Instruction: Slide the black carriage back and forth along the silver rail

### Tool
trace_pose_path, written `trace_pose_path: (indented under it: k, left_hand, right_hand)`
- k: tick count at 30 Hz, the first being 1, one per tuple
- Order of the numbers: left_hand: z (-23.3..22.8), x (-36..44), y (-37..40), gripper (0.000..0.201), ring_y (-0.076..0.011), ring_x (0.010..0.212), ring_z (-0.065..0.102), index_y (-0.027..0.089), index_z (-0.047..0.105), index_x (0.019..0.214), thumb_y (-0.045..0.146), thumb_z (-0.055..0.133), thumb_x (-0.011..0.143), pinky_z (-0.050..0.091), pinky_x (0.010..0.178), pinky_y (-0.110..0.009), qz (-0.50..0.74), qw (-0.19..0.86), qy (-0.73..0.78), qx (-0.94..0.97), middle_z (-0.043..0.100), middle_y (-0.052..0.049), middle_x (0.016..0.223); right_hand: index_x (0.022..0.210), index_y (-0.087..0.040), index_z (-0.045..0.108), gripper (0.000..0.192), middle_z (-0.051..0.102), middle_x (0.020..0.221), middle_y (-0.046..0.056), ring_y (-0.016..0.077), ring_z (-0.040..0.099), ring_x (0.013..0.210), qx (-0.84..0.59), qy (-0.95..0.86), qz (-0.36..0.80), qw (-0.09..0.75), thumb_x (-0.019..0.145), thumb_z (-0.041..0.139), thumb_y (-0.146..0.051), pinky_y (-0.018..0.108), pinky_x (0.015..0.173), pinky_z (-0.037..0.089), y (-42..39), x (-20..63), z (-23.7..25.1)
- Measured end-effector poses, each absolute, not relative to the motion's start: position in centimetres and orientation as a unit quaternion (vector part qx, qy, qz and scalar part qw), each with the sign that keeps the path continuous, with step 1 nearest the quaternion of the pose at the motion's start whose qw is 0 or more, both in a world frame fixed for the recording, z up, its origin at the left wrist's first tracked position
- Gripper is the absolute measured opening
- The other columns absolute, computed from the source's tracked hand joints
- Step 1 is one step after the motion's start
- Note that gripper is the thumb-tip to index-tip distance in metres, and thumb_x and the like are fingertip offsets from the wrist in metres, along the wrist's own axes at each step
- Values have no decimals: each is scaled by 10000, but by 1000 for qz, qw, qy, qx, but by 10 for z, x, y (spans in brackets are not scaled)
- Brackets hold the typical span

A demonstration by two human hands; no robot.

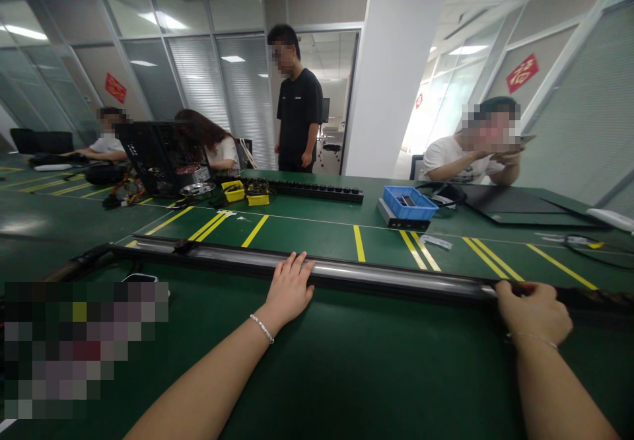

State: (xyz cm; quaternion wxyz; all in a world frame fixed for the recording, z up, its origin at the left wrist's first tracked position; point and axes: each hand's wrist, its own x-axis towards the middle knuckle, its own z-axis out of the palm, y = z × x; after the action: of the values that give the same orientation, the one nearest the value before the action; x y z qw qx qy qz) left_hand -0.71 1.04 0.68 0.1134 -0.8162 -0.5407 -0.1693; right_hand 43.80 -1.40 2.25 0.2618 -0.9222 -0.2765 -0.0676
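Observation:
A long metal bar (386,276) with a black underside lies across the green table (347,367), running left to right. My left hand (288,288) rests flat on the bar near its middle, fingers spread over its top. My right hand (533,310) is curled around the bar near its right end, gripping it. Both wrists wear thin bracelets.
Beyond the bar are yellow floor-tape lines, a blue tray (409,202) on a grey box, two yellow bins (234,191), a long black power strip (317,190) and an open computer case (158,156). Several people sit or stand at the table's far side. A blurred patch covers the lower left.

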Motion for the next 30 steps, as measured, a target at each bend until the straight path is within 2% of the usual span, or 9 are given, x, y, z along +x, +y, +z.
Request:
trace_pose_path:
  k: [6, 14, 18, 26, 30]
  left_hand:
    - [6, -7, 11, 492, -271, 1313, 300, 239, 439, 1292, 340, 527, 818, 268, 1047, -435, -168, 119, -541, -816, 387, -70, 1417]
    - [7, -7, 11, 502, -268, 1316, 298, 242, 431, 1305, 347, 522, 823, 260, 1055, -431, -169, 117, -541, -815, 387, -68, 1418]
    - [6, -7, 11, 519, -267, 1316, 297, 247, 415, 1321, 351, 521, 823, 260, 1055, -431, -168, 116, -541, -816, 382, -64, 1422]
    - [2, -8, 13, 520, -268, 1318, 291, 239, 412, 1323, 354, 515, 827, 251, 1058, -434, -170, 121, -538, -817, 379, -71, 1422]
    - [3, -8, 13, 518, -269, 1316, 293, 243, 415, 1321, 345, 518, 824, 257, 1053, -432, -173, 122, -537, -817, 380, -69, 1422]
  right_hand:
    - [986, -149, 569, 522, 613, 954, 184, 349, 572, 920, -912, -306, -107, 252, 735, 379, -565, 417, 809, 402, -11, 435, 17]
    - [1109, -131, 553, 570, 614, 962, 192, 323, 560, 951, -910, -336, -104, 220, 778, 321, -534, 412, 824, 365, -14, 429, 21]
    - [1043, -186, 610, 492, 631, 926, 158, 311, 566, 919, -902, -369, -122, 190, 788, 319, -490, 418, 806, 351, -12, 424, 20]
    - [987, -160, 625, 456, 636, 846, 135, 269, 575, 827, -872, -426, -137, 197, 791, 354, -469, 350, 698, 366, -10, 413, 22]
    - [984, -162, 618, 438, 630, 842, 127, 267, 571, 821, -873, -429, -128, 195, 790, 360, -458, 346, 697, 370, -10, 410, 25]
